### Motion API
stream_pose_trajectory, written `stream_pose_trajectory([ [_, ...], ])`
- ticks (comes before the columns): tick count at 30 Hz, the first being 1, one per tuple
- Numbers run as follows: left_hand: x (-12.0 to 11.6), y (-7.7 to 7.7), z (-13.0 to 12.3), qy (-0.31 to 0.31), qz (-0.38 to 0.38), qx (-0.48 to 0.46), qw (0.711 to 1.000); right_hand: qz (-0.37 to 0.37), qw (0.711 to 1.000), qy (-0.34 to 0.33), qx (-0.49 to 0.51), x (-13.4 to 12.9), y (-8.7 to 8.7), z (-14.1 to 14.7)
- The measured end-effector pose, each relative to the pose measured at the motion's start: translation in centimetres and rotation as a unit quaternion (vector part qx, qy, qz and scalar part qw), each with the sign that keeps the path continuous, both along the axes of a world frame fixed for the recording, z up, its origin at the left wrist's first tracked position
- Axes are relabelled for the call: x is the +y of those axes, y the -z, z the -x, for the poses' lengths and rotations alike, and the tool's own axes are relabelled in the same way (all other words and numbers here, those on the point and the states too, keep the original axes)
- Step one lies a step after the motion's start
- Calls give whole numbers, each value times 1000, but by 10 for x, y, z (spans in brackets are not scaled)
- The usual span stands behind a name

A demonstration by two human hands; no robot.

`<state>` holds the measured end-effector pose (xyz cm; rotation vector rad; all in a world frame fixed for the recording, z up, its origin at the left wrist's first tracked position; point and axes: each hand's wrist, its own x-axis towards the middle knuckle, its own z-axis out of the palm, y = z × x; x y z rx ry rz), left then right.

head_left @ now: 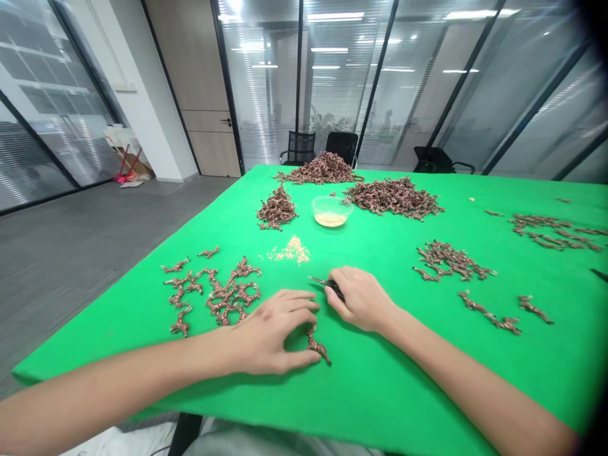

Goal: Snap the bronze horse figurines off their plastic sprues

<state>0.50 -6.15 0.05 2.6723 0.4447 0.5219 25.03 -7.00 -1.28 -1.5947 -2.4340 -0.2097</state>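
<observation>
My left hand (273, 332) rests on the green cloth, its thumb and fingers curved around a small brown animal figurine (318, 348). The thumb touches the figurine's side, and its upper end lies by the fingertips. My right hand (358, 296) is closed on dark-handled tweezers (327, 283), whose thin silver tips point left, above the figurine. The other ends of the tweezers are hidden in my palm. Left of my left hand lie several more brown animal figurines (228, 294). Beyond the tweezers is a small heap of pale yellowish bits (295, 250).
A clear plastic bowl (331, 212) holds more pale bits. Brown figurines are heaped in a small pile (277, 209) and two large piles at the back. To the right lie a looser group (451, 259) and scattered figurines. The green cloth (380, 392) ends near my lap.
</observation>
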Motion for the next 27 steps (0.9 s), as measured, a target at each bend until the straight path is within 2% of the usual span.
stream_pose_trajectory([
  [8, 2, 5, 0, -33, -10, 4, 999, 0, 1000, 10, -5, 3, -1, -3],
  [18, 11, 9, -1, -99, -115, -10, 988, -9, 1000, 12, -2, 5, 0, -8],
  [27, 20, 4, 1, -77, -177, 35, 981, -25, 999, -16, -15, 4, -1, -8],
])
